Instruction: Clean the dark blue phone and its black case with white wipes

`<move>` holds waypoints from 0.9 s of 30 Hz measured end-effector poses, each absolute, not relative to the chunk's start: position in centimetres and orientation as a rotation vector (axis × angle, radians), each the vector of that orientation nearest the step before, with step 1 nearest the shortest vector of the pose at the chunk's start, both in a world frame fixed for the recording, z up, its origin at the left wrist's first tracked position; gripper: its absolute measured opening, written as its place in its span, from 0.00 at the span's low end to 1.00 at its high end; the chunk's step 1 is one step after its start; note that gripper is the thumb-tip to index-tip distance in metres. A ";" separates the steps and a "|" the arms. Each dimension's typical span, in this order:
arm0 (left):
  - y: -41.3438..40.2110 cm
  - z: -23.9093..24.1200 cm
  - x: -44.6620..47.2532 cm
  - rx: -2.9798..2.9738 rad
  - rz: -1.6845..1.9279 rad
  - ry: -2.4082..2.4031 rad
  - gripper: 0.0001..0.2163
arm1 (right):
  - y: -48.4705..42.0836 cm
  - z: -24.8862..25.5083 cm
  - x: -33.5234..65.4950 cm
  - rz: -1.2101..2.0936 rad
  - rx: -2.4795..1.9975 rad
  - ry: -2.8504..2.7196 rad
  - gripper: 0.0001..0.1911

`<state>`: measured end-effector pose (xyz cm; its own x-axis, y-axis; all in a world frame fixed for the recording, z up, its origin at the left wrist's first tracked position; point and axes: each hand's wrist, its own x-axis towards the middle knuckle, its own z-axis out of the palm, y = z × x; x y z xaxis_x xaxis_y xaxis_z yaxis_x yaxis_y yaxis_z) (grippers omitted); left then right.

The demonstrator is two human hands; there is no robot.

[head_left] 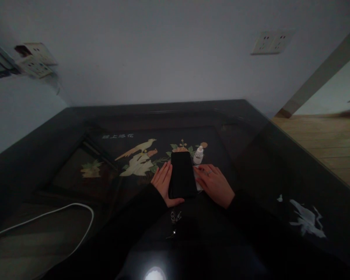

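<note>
A black phone [182, 175] lies screen-up on the dark glass-topped table [251, 155]. My left hand [164, 183] rests against the phone's left edge, fingers stretched out, thumb under its near end. My right hand [214, 183] lies flat to the right of the phone, fingers extended, pressing on a small white cloth or wipe [197, 179] that shows beside the phone. A small white bottle [198, 154] stands just beyond my right fingertips.
The table has an inlaid bird-and-flower picture [140, 157]. A white cable [61, 212] loops at the near left. Small metal keys or clips [175, 217] lie near my wrists. Wall sockets [271, 42] sit above; wooden floor [323, 136] lies to the right.
</note>
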<state>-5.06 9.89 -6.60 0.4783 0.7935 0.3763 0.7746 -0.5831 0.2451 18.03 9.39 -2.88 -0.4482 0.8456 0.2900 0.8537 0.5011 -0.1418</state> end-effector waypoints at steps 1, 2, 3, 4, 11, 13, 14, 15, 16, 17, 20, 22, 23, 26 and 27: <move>9.9 -6.8 -5.1 2.665 0.720 1.421 0.55 | 9.4 -2.9 18.1 -0.039 -1.436 -2.429 0.19; 10.0 -7.0 -5.1 2.666 0.726 1.422 0.55 | 9.3 -3.0 18.1 -0.042 -1.445 -2.427 0.19; 10.1 -7.3 -5.1 2.671 0.729 1.418 0.55 | 9.3 -3.0 18.1 -0.045 -1.451 -2.419 0.20; 10.1 -7.5 -5.1 2.676 0.731 1.416 0.55 | 9.3 -3.0 18.0 -0.048 -1.453 -2.410 0.20; 10.1 -7.4 -5.1 2.616 0.710 1.424 0.55 | 9.2 -3.2 17.6 -0.005 -1.466 -2.364 0.20; 10.0 -7.0 -5.1 2.586 0.672 1.414 0.55 | 9.3 -3.3 17.6 0.029 -1.464 -2.362 0.20; 10.0 -6.9 -5.1 2.573 0.653 1.413 0.54 | 9.4 -3.4 17.7 0.046 -1.466 -2.363 0.19; 10.0 -6.8 -5.1 2.562 0.640 1.409 0.54 | 9.4 -3.4 17.7 0.061 -1.468 -2.364 0.19; 10.0 -6.7 -5.1 2.553 0.630 1.405 0.54 | 9.5 -3.4 17.7 0.072 -1.468 -2.363 0.19; 10.0 -6.7 -5.2 2.546 0.626 1.401 0.54 | 9.5 -3.4 17.8 0.079 -1.467 -2.362 0.19; 10.2 -7.2 -5.2 2.534 0.660 1.384 0.54 | 9.5 -3.4 17.8 0.087 -1.450 -2.360 0.19; 10.4 -7.7 -5.3 2.538 0.716 1.374 0.54 | 9.5 -3.4 17.8 0.093 -1.447 -2.356 0.20; 10.5 -7.9 -5.3 2.548 0.740 1.368 0.54 | 9.5 -3.4 17.8 0.096 -1.453 -2.355 0.20; 10.5 -8.1 -5.2 2.583 0.766 1.376 0.54 | 9.5 -3.5 17.8 0.076 -1.480 -2.357 0.20; 10.5 -8.0 -5.2 2.593 0.764 1.383 0.55 | 9.5 -3.5 17.8 0.066 -1.485 -2.361 0.20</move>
<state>-5.20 10.50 -8.01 0.4603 0.8020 0.3806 0.7493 -0.5809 0.3180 17.77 9.49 -3.52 -0.3893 0.8815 0.2672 0.8652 0.4495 -0.2222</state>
